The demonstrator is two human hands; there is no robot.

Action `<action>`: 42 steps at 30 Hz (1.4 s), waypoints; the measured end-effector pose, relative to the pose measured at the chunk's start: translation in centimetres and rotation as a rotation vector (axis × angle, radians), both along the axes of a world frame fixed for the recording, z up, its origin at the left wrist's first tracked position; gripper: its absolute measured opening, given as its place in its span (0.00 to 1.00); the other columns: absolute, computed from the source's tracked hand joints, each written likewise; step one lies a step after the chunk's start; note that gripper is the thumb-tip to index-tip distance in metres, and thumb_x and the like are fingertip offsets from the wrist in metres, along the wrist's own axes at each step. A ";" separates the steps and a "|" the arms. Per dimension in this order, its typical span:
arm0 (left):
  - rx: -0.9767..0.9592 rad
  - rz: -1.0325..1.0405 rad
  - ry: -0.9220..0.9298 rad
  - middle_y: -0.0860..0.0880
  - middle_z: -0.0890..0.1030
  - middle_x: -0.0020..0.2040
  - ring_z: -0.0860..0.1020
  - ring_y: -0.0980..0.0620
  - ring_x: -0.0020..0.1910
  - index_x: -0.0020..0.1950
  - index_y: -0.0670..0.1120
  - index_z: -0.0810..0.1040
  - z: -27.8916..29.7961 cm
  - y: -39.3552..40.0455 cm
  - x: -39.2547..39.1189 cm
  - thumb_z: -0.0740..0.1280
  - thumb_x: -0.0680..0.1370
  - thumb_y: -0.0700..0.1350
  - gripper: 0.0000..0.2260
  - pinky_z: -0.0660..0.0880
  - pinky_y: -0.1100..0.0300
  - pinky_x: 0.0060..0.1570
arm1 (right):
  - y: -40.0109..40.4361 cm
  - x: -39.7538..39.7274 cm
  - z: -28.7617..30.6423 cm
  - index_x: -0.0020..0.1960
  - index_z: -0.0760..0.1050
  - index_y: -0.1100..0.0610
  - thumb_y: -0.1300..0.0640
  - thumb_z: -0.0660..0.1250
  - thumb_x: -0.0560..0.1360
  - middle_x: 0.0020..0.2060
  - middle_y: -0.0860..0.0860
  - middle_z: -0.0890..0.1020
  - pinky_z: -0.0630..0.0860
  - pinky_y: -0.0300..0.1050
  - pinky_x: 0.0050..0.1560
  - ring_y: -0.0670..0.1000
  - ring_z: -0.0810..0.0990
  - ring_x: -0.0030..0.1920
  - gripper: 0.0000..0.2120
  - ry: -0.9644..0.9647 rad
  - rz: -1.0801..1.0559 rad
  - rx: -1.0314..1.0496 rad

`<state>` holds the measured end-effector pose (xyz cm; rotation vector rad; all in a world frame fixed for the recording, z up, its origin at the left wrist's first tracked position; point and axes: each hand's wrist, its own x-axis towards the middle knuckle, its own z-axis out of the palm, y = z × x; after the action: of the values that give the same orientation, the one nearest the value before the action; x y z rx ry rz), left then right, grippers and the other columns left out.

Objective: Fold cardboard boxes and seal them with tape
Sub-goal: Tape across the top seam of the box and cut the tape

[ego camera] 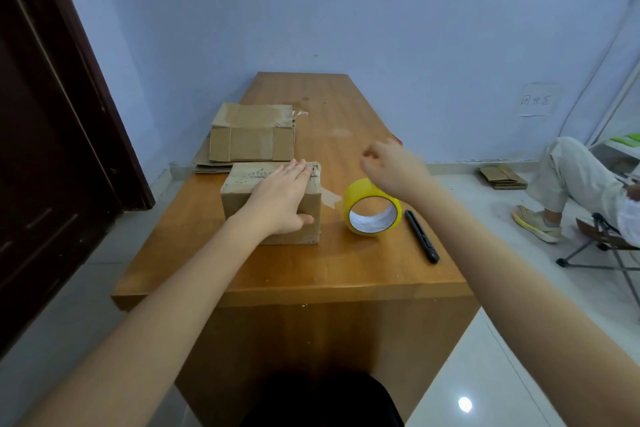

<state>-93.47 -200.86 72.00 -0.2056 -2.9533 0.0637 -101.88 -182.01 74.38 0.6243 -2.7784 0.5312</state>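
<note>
The fingers (300, 168) of my left hand (282, 199) lie straight and flat across the top of the folded cardboard box (273, 204), thumb pressed down against its near face, with the arm reaching in long from the lower left. My right hand (389, 166) hangs above the worktop (346, 267), wrist bent, fingers loosely curled and holding nothing (the picture is somewhat blurred there). Just beneath and in front of it stands the yellow tape roll (373, 208) on its edge, a loose strip running from it to the box's right side. A black pen-shaped cutter (421, 236) lies just right of the roll. Behind the box, flattened cardboard blanks (251, 137) are stacked at the worktop's left edge.
</note>
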 end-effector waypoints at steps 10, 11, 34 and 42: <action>0.010 0.007 0.010 0.46 0.47 0.79 0.47 0.50 0.77 0.78 0.43 0.45 -0.2 0.1 0.1 0.67 0.76 0.56 0.42 0.44 0.58 0.73 | -5.4 -2.7 -0.5 0.62 0.77 0.57 0.52 0.52 0.80 0.57 0.58 0.76 0.77 0.52 0.53 0.59 0.78 0.55 0.19 -0.532 0.104 0.434; 0.014 0.007 0.008 0.46 0.47 0.79 0.47 0.50 0.77 0.78 0.43 0.45 -0.2 0.1 0.1 0.68 0.75 0.56 0.42 0.44 0.58 0.73 | -5.3 -2.7 -0.8 0.59 0.78 0.57 0.51 0.53 0.80 0.53 0.57 0.76 0.79 0.52 0.49 0.59 0.79 0.52 0.19 -0.567 0.112 0.411; 0.019 -0.002 0.031 0.46 0.50 0.78 0.50 0.48 0.77 0.78 0.52 0.49 -0.4 0.1 -0.2 0.70 0.73 0.57 0.41 0.49 0.56 0.73 | -1.6 0.1 -2.6 0.44 0.76 0.53 0.45 0.63 0.77 0.30 0.45 0.81 0.73 0.41 0.36 0.45 0.79 0.34 0.12 -0.244 0.058 0.032; 0.019 0.014 0.019 0.46 0.53 0.78 0.52 0.47 0.77 0.78 0.53 0.51 -0.1 0.4 0.2 0.71 0.71 0.57 0.42 0.54 0.54 0.73 | -1.4 2.2 -2.9 0.49 0.76 0.51 0.44 0.62 0.77 0.50 0.48 0.82 0.68 0.41 0.39 0.51 0.80 0.44 0.11 -0.171 -0.089 0.037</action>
<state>-93.27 -200.46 71.92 -0.1802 -2.9356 0.0397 -99.71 -183.42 71.49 0.4812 -2.9657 0.5391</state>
